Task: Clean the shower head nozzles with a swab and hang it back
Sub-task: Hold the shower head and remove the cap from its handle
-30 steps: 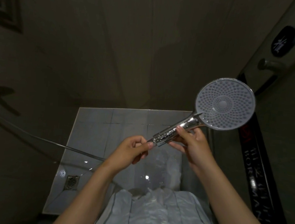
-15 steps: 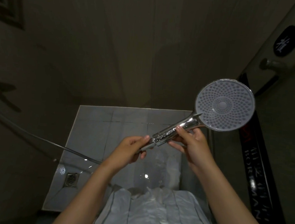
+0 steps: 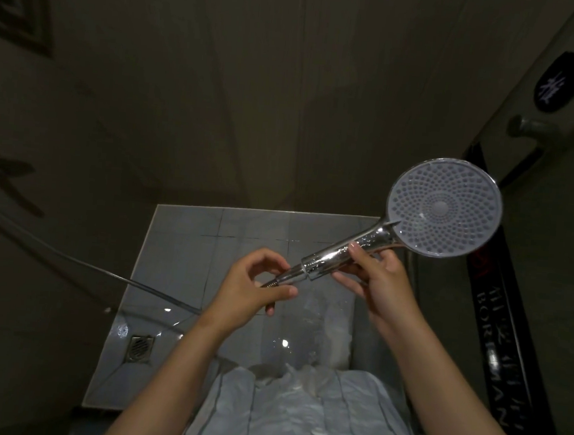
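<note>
A dim shower stall with dark walls closes in around a wet, pale tiled floor, where a square metal drain sits at the near left corner. The right hand is clenched around the chrome handle of the shower head, which is held up over the floor with its round nozzle face tilted toward the camera, up and right of the grip. The left hand pinches the hose just where it leaves the handle's lower end, and the hose trails off to the left.
</note>
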Tool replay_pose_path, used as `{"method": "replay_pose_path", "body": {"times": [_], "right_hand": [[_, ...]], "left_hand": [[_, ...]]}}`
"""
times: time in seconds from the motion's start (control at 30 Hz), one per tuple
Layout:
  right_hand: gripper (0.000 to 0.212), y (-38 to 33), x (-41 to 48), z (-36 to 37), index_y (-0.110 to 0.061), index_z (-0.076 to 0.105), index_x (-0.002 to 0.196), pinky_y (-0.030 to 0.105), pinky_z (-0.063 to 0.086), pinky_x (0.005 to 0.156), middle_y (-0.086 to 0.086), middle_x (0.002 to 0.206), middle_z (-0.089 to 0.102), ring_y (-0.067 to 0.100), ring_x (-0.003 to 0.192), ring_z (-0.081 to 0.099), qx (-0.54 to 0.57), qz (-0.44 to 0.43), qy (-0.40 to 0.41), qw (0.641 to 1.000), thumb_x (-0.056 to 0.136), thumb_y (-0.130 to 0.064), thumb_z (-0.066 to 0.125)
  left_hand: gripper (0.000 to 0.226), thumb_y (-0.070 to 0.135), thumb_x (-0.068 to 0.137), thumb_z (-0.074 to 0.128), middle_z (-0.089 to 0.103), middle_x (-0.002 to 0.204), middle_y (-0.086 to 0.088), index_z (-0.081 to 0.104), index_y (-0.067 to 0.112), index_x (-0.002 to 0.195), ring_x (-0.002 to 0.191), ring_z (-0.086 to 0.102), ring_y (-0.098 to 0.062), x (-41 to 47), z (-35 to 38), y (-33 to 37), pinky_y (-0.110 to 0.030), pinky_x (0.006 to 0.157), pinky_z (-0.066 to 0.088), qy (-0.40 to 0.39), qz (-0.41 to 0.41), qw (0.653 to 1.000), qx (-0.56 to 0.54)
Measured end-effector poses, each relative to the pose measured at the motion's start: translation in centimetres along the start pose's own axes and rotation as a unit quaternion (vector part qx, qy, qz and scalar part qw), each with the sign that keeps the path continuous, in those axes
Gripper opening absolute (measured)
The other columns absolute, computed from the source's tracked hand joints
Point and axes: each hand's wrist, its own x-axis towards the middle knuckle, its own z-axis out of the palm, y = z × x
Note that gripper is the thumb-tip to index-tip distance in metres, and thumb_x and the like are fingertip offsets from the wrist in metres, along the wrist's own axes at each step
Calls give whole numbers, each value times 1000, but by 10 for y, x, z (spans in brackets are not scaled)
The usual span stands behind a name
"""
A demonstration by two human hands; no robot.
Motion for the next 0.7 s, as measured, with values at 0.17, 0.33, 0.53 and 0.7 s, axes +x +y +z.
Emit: {"method": "replay_pose_path", "body": {"times": [0.17, 0.33, 0.53, 0.7], "right_hand": [[19, 0, 0, 0, -7, 53, 108, 23, 57, 60, 11, 93, 67, 15, 77, 70, -5, 3, -4, 1000, 90, -11, 58], [19, 0, 0, 0, -7, 52, 109, 21, 56, 57, 10, 88, 66, 9, 69, 70, -1, 5, 0, 1000, 90, -9, 57], [15, 0, 1, -2, -10, 53, 103, 20, 55, 57, 7, 88, 67, 7, 70, 70, -4, 4, 8, 1000, 89, -10, 58], [14, 0, 1, -2, -10, 53, 102, 19, 55, 56, 6, 83, 67, 7, 67, 70, 0, 1, 11, 1000, 89, -10, 58]], "left_hand": [[24, -5, 70, 76, 65, 98, -18, 58, 8, 79, 40, 50, -13, 1, 0, -1, -21, 40, 45, 16, 1, 1000, 10], [16, -1, 74, 74, 62, 97, -24, 62, 9, 78, 43, 51, -15, 0, -2, -3, -21, 43, 46, 9, 1, 1000, 0], [6, -2, 82, 65, 63, 82, -19, 61, 2, 82, 40, 53, -7, 0, 0, 0, -14, 40, 39, -16, -7, 1000, -20], [9, 6, 87, 60, 68, 69, -11, 62, 6, 78, 37, 48, -12, 4, -2, -6, -13, 40, 36, -29, -20, 999, -13]]}}
